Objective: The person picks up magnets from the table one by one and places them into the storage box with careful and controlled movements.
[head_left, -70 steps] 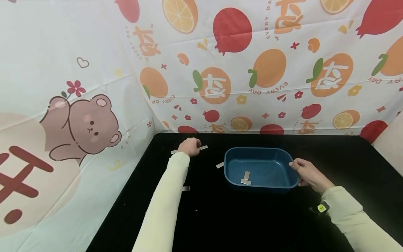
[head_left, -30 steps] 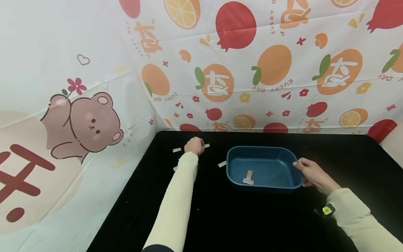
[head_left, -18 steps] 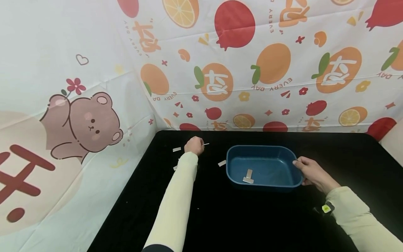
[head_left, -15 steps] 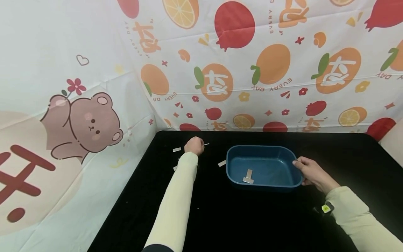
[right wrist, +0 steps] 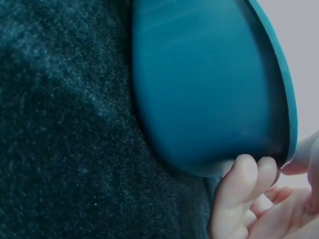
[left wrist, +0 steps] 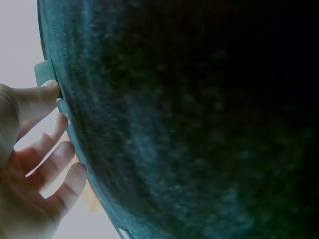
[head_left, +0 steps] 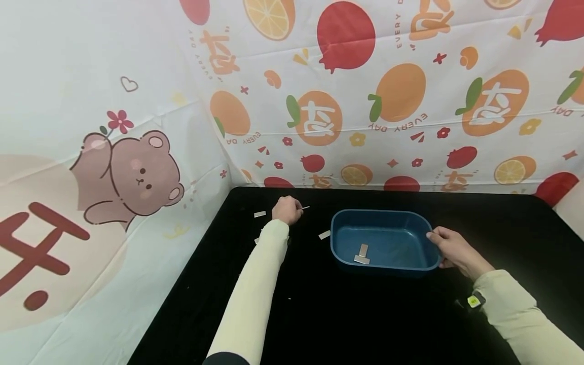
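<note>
My left hand (head_left: 287, 210) is over the far left part of the black table, pinching a small silvery rectangular strip (head_left: 305, 207) that shows as a thin line from the head. In the left wrist view, the thumb and forefinger grip that strip (left wrist: 44, 72) while the other fingers stay loosely bent. With the right hand (head_left: 456, 251) I hold the right end of a blue plastic tub (head_left: 399, 243). The right wrist view shows fingertips (right wrist: 245, 172) against the tub's outer wall (right wrist: 199, 89). Two similar strips (head_left: 362, 259) lie in the tub, touching in a T shape.
One strip (head_left: 324, 235) lies just left of the tub, another (head_left: 259, 214) left of my left hand. A further strip (head_left: 257, 240) is partly hidden by my left sleeve. Printed cloth (head_left: 356, 116) hangs behind and left of the table (head_left: 347, 324).
My left hand has shifted right from between two strips and picked at the right one, which has turned from flat to edge-on in its grip. The right hand keeps holding the tub.
</note>
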Available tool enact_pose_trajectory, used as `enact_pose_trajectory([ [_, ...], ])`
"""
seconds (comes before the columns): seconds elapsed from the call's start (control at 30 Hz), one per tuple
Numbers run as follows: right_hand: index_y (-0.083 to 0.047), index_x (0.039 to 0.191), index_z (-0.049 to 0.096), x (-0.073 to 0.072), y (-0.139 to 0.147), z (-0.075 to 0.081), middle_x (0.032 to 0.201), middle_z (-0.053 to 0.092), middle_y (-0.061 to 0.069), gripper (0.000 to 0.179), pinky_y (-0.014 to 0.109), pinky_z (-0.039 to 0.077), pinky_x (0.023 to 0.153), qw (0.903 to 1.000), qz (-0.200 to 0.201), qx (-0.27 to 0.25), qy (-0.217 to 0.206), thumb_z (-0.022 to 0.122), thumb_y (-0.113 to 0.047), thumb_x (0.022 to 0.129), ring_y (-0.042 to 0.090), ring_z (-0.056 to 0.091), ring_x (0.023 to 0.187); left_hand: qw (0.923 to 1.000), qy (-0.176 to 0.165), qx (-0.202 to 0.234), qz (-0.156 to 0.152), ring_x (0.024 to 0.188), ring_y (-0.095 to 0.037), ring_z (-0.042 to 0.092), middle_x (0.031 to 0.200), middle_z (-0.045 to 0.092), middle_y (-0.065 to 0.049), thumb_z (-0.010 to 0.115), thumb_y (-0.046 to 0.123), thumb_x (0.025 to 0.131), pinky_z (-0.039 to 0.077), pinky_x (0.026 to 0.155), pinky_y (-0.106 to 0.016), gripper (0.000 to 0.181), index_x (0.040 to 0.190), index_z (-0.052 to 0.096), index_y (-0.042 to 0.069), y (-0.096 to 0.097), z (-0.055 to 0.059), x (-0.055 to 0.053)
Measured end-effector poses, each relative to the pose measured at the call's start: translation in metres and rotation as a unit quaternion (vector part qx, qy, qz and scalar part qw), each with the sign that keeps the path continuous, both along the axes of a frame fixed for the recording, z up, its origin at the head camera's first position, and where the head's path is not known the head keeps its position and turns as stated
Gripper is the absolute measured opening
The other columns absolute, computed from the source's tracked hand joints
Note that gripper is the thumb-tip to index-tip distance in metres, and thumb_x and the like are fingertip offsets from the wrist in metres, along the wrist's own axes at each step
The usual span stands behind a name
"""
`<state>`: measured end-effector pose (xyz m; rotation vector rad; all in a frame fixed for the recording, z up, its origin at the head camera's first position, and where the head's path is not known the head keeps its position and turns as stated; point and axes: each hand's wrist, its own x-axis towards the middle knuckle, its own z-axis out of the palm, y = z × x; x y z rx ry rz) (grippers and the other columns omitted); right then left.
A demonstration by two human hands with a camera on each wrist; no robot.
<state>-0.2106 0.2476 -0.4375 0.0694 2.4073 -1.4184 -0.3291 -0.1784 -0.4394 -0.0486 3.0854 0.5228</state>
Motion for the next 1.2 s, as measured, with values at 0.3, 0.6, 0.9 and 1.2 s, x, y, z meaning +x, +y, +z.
enact_pose_trajectory([
  [0.3, -0.006, 0.096, 0.044, 0.001, -0.001, 0.001, 0.072, 0.044, 0.001, 0.035, 0.031, 0.052, 0.058, 1.0000, -0.002, -0.001, -0.006, 0.032, -0.036, 0.108, 0.017, 0.056, 0.063, 0.9987, 0.023, 0.021, -0.041, 0.097, -0.022, 0.064, 0.105, 0.072, -0.004, 0.064, 0.022, 0.095, 0.056, 0.086, -0.043, 0.015, 0.098, 0.078, 0.016, -0.001, 0.012, 0.006],
  [0.6, -0.003, 0.100, 0.046, 0.000, -0.001, 0.002, 0.077, 0.049, 0.002, 0.035, 0.032, 0.055, 0.063, 0.9998, 0.003, -0.019, -0.003, 0.032, -0.034, 0.109, 0.016, 0.060, 0.068, 0.9954, 0.054, 0.023, -0.076, 0.115, -0.025, 0.056, 0.117, 0.066, -0.005, 0.065, 0.021, 0.095, 0.052, 0.094, -0.044, 0.016, 0.097, 0.077, 0.012, -0.011, 0.025, 0.012],
  [0.9, -0.002, 0.104, 0.046, -0.001, -0.001, 0.000, 0.075, 0.048, 0.003, 0.037, 0.031, 0.052, 0.059, 0.9997, -0.004, -0.021, -0.009, 0.031, -0.035, 0.109, 0.016, 0.056, 0.064, 0.9915, 0.081, 0.017, -0.100, 0.117, -0.026, 0.056, 0.117, 0.066, -0.006, 0.068, 0.022, 0.092, 0.050, 0.097, -0.044, 0.014, 0.093, 0.077, 0.011, -0.017, 0.033, 0.022],
  [1.2, -0.005, 0.099, 0.047, -0.001, 0.001, 0.000, 0.076, 0.048, 0.003, 0.036, 0.030, 0.052, 0.058, 0.9997, -0.004, -0.022, -0.009, 0.034, -0.037, 0.108, 0.015, 0.055, 0.064, 0.9909, 0.077, 0.006, -0.111, 0.113, -0.025, 0.055, 0.119, 0.065, -0.004, 0.067, 0.023, 0.093, 0.050, 0.097, -0.043, 0.014, 0.094, 0.076, 0.012, -0.018, 0.038, 0.027],
])
